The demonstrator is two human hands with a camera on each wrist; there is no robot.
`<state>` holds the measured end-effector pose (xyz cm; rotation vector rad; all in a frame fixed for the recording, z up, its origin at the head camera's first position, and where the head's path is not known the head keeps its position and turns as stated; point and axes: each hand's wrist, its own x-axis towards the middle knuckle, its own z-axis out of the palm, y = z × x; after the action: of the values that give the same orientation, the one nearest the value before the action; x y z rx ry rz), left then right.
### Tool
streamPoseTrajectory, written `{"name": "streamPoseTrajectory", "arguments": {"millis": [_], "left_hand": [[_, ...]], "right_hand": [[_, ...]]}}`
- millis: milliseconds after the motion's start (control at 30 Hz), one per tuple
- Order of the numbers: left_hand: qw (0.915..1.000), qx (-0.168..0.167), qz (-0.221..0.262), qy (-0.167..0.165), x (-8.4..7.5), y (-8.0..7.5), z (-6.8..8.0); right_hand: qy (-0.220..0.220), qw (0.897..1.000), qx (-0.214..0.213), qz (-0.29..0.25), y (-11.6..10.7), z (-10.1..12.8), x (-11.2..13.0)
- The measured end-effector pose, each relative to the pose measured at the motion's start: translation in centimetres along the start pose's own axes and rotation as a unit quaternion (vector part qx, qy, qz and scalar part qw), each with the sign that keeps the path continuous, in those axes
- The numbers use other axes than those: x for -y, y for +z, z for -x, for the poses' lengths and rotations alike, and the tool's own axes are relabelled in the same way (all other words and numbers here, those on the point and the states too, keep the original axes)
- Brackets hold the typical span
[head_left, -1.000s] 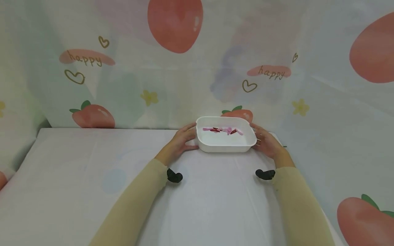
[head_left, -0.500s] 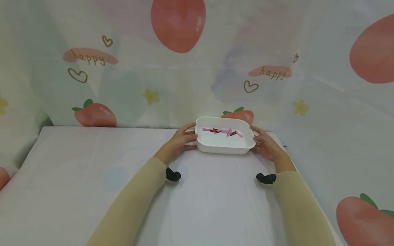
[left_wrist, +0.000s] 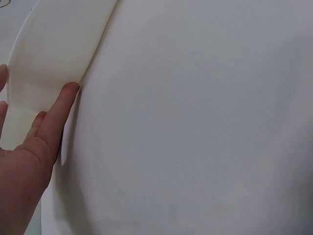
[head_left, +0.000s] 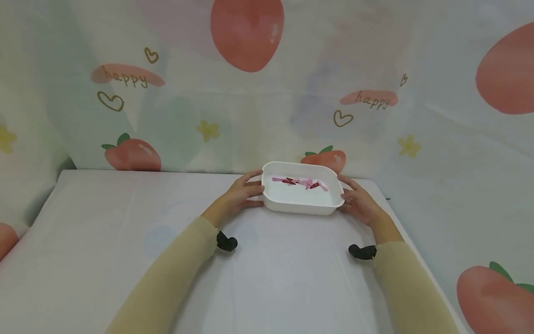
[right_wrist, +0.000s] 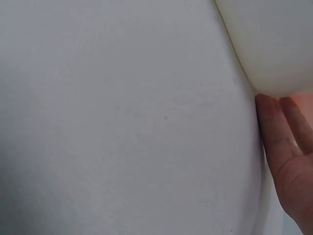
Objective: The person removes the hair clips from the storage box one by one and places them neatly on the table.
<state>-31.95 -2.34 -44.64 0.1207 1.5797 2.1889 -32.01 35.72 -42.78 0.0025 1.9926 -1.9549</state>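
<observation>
A white tray (head_left: 301,204) sits on the counter (head_left: 267,278) near its far edge, toward the right corner, with small pink and red pieces (head_left: 301,182) lying along its back wall. The left hand (head_left: 238,197) presses nearly straight fingers against the tray's left end. The right hand (head_left: 360,204) does likewise at the right end, thumb low against the wall.

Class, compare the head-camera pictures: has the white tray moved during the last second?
Yes. The white tray has slid toward the person: the strawberry print on the backdrop behind it, half hidden before, now shows almost whole.
</observation>
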Motion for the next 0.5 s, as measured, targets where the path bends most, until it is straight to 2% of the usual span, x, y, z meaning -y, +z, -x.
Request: {"name": "streamPoseTrajectory", "arguments": {"millis": [300,500], "left_hand": [[0.9999,-0.01,-0.011,-0.006,-0.3,-1.1,1.7],[0.9998,0.0,-0.013,-0.016,-0.3,-1.7,3.4]], "right_hand": [[-0.005,1.0,0.007,-0.017,1.7,0.4,-0.3],[-0.011,1.0,0.006,0.007,2.9,1.6,-0.8]]}}
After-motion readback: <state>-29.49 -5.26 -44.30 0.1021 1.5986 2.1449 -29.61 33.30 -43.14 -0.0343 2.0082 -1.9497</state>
